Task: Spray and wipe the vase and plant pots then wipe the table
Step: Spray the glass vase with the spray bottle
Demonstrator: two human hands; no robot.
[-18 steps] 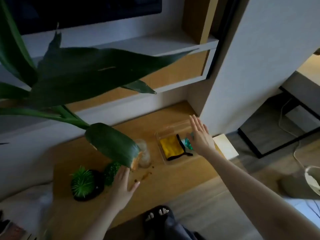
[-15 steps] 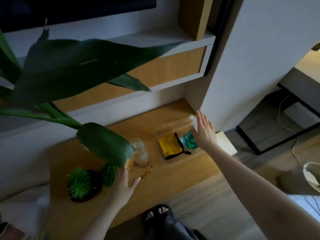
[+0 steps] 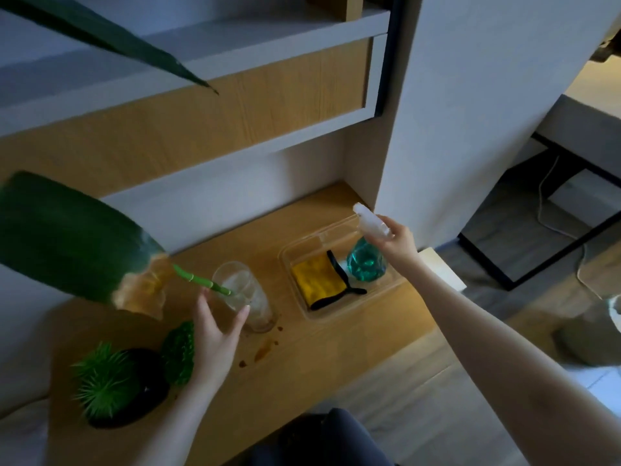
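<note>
The wooden bench carries everything — a clear tray holding a yellow cloth, and the glass vase beside it. The right hand clasps the spray bottle at its neck, above the tray. The left hand cups the vase, fingers loosely round it. Steady the vase low, aim the nozzle close — mist lightly.
</note>
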